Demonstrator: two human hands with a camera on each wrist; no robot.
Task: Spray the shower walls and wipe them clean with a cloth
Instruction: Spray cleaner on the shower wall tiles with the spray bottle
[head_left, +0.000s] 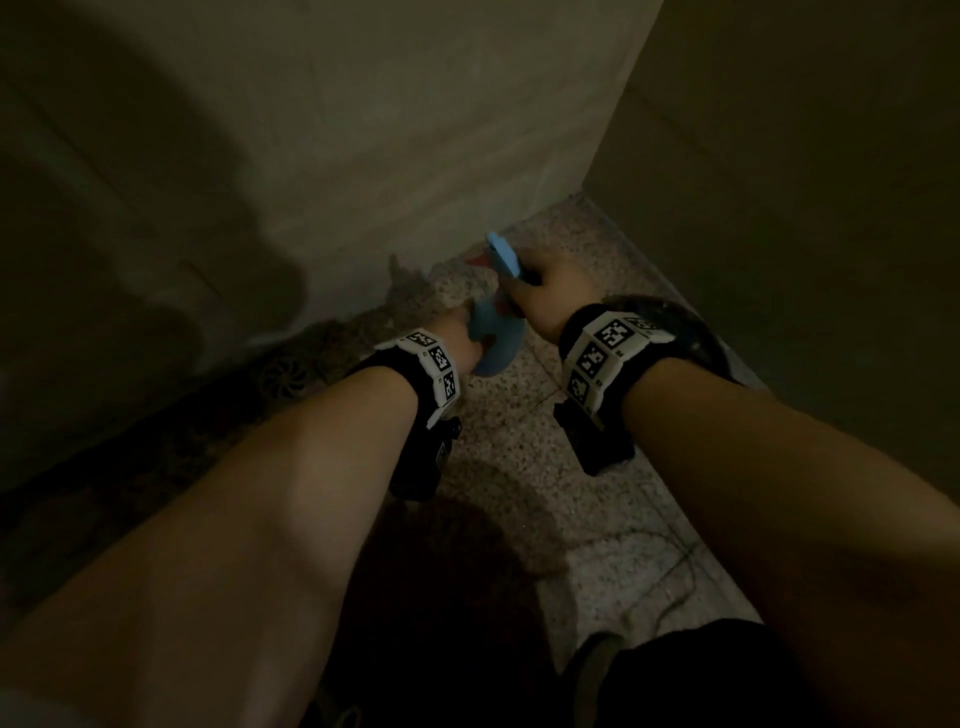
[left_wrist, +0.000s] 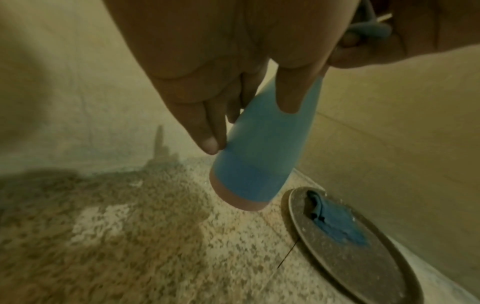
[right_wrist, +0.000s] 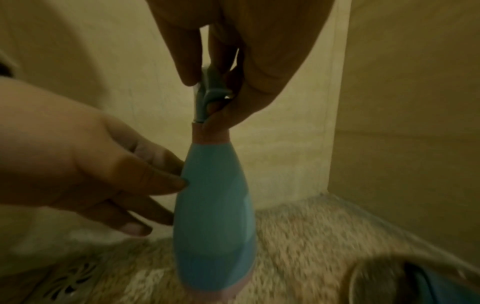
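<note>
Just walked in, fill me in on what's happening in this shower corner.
A person is crouched at the shower corner holding a blue spray bottle off the speckled floor in both hands. The right hand grips the trigger head at the top; the left hand holds the bottle's body with fingers and thumb. A blue cloth sits in a round basin by the wall. No wiping is under way.
</note>
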